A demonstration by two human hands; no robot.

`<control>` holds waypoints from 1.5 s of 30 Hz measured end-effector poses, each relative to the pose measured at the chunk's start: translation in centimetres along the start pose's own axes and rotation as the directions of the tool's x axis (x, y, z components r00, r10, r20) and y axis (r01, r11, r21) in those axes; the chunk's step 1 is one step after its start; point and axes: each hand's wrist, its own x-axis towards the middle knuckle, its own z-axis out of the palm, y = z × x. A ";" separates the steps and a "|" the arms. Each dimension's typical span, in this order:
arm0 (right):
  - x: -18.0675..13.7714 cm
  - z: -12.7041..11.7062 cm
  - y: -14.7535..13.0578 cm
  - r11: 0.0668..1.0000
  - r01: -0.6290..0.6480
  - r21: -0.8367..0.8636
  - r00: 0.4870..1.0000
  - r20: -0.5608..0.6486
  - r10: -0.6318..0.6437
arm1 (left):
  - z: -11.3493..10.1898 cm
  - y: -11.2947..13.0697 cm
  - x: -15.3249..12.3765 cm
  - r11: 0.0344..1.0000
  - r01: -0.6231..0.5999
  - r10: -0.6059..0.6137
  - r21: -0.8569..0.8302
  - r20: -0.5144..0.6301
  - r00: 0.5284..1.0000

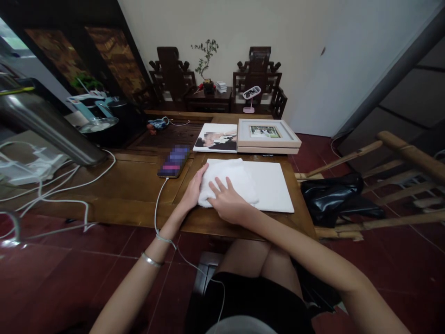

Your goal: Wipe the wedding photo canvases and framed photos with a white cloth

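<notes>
Head view: a brown wooden counter (121,185) stretches across the scene, with a bamboo chair (378,148) standing at its right end. Near the counter's front edge lies a flat white panel (274,188), its right part bare. Behind it sit two stacked pale frames (269,146), the upper one showing a small photo, and close against their left side lies a photo board (220,134). A crumpled white cloth (239,174) covers the left part of the panel. The right hand (229,202) rests on this cloth with its fingers spread apart. The left hand (193,188) lies along the cloth's left edge, fingers together and extended; whether it grips anything, I cannot tell. Left of the cloth, on the counter, lies a phone (174,162). From its lower end, a white cable (155,211) runs down to the left wrist. A silvery bracelet (152,260) circles the left forearm.
</notes>
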 end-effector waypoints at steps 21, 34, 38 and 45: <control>4.0 -1.5 8.9 0.927 -0.269 0.261 0.962 0.029 0.270 | 0.8 -1.2 0.0 0.908 -0.212 0.166 0.362 0.156 0.974; 2.8 -1.4 11.4 0.902 -0.274 0.332 0.961 0.063 0.269 | 0.9 -0.9 0.0 0.908 -0.213 0.167 0.362 0.153 0.974; -2.6 -1.3 14.0 0.851 -0.359 0.382 0.928 0.055 0.367 | 0.8 -1.1 0.0 0.897 -0.223 0.175 0.381 0.156 0.972; -9.9 -0.2 14.5 0.896 -0.383 0.223 0.920 0.002 0.392 | 0.9 -1.2 -0.1 0.894 -0.235 0.194 0.383 0.142 0.971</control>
